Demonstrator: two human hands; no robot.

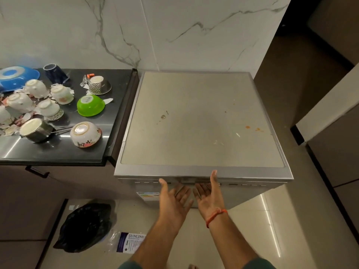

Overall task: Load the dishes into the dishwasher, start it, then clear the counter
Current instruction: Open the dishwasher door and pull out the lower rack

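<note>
Both hands, left hand [174, 199] and right hand [207, 193], palms up with fingers straight, reach under the dishwasher [202, 121] door's top edge.

The fingertips [186, 188] of both upturned hands are hidden under the grey dishwasher's [202, 121] front lip. The blue plastic plate [18, 76] and several white upturned cups [3, 115] are cut off at the left edge.
</note>
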